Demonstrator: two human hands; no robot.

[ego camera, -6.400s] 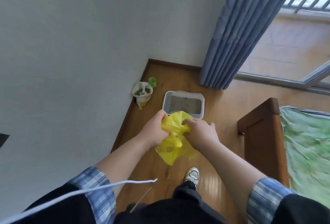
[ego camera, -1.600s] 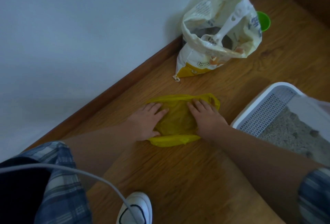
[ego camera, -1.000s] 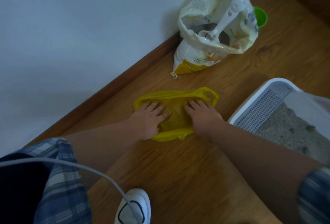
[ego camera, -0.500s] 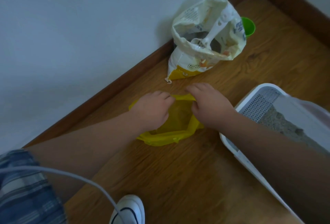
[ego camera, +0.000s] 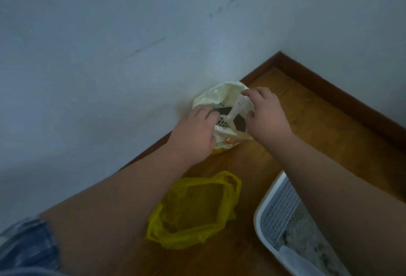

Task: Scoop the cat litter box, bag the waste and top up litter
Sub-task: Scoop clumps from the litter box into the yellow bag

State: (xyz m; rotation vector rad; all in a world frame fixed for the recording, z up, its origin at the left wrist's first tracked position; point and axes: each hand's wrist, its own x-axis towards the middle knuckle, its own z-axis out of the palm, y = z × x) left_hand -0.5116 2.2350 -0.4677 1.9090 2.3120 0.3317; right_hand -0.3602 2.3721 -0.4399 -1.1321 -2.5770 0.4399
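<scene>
Far against the wall, the left grip (ego camera: 193, 137) curls on the rim of the litter bag (ego camera: 216, 96); the right grip (ego camera: 268, 119) arches over its scoop (ego camera: 236, 109), hold unclear. The yellow bag (ego camera: 195, 209) lies nearer, beside the litter box (ego camera: 279, 207).

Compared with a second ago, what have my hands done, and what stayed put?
Both hands let go of the yellow bag and moved up to the litter bag by the wall: left hand and right hand now at its mouth, beside the scoop. Yellow bag and litter box stay on the floor.
</scene>
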